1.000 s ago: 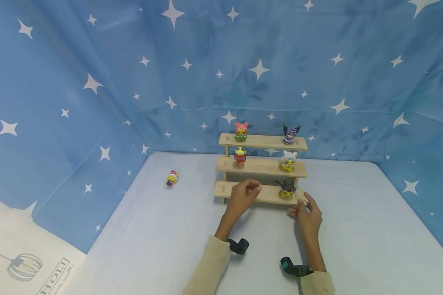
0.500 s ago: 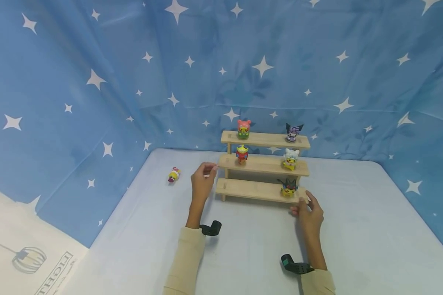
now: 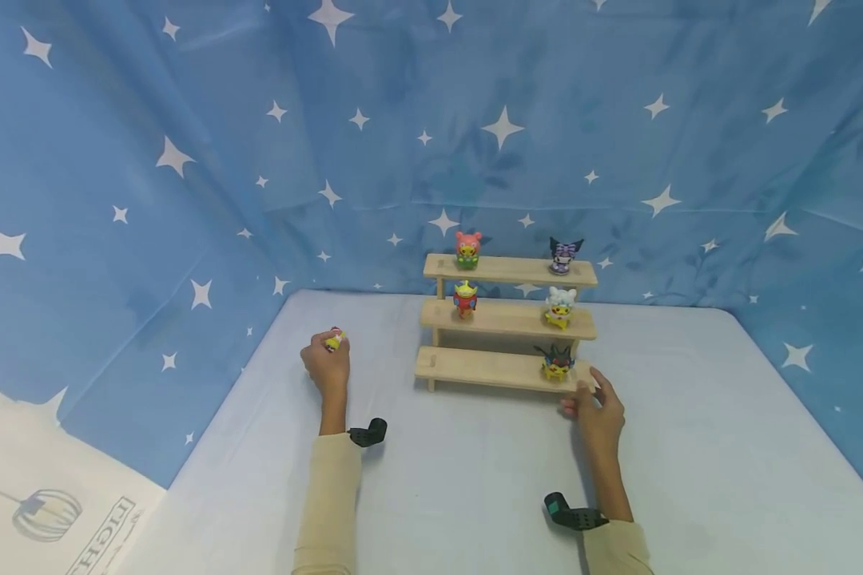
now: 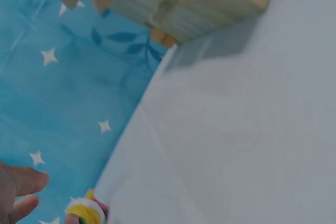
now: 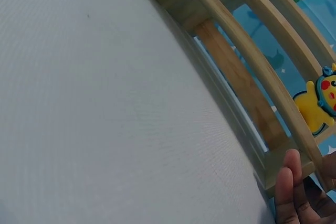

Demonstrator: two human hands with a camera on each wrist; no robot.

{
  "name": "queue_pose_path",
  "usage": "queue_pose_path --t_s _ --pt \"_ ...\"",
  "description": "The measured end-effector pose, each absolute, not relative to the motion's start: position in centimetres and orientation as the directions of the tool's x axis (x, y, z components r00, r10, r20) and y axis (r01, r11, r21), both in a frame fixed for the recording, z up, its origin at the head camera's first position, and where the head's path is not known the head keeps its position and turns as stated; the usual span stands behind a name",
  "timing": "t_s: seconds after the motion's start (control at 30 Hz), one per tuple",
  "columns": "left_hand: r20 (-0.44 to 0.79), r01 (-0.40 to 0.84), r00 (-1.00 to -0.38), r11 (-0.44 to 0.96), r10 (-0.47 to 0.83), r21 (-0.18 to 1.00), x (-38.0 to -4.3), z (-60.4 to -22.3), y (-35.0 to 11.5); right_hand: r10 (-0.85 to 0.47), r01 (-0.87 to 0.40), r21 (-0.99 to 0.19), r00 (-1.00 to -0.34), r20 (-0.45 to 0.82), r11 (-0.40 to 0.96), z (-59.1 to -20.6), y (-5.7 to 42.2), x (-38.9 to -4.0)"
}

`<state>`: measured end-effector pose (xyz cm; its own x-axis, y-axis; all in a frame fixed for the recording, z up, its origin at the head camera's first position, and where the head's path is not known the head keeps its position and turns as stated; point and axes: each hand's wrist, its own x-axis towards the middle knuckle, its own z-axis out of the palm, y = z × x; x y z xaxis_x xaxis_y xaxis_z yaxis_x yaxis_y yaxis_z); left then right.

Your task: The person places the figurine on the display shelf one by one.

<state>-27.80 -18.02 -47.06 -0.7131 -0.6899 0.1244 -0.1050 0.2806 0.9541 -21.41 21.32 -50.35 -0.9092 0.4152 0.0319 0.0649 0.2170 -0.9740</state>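
In the head view my left hand (image 3: 327,366) is over a small yellow figurine (image 3: 334,342) with a red-and-white top, lying at the table's left. The left wrist view has my thumb by that figurine (image 4: 86,211), while the other fingers (image 4: 29,181) stay apart from it. My right hand (image 3: 600,415) grips the right end of a wooden three-tier display stand's bottom shelf (image 3: 489,367). Fingers (image 5: 291,182) show against the stand's end in the right wrist view. A black-eared yellow figurine (image 3: 557,363) stands on that shelf near my right hand.
On the middle shelf (image 3: 507,316) stand a red figurine (image 3: 465,299) and a white-hatted one (image 3: 560,307). The top shelf bears a pink-and-green figurine (image 3: 467,250) and a purple-and-black one (image 3: 563,255). A blue starred curtain (image 3: 374,160) hangs behind the white table (image 3: 475,479).
My left hand has moved left from in front of the stand, past its left side, to the figurine lying on the table. My right hand has stayed at the stand's right end.
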Motion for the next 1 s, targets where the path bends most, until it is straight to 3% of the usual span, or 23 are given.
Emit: queue_pose_path --t_s 0.2,0.43,0.7,1.0 --pt "0.039 -0.165 -0.699 0.214 -0.714 0.963 -28.0 -48.7 -19.6 0.428 0.091 -0.974 -0.904 0.007 0.208 -50.4 21.2 -21.4" --pt "0.002 -0.134 -0.746 0.152 -0.666 0.979 -28.3 -49.2 -20.8 0.418 0.09 -0.976 -0.908 0.002 0.2 -50.5 21.0 -21.4" --pt "-0.191 -0.069 -0.804 -0.23 -0.564 0.971 -28.8 -49.5 -21.4 0.421 0.087 -0.977 -0.907 0.005 0.197 -50.5 21.0 -21.4" --pt "-0.288 -0.062 -0.83 -0.435 -0.478 0.898 -29.5 -48.9 -21.5 0.433 0.079 -0.978 -0.901 0.012 0.193 -50.5 21.3 -21.4"
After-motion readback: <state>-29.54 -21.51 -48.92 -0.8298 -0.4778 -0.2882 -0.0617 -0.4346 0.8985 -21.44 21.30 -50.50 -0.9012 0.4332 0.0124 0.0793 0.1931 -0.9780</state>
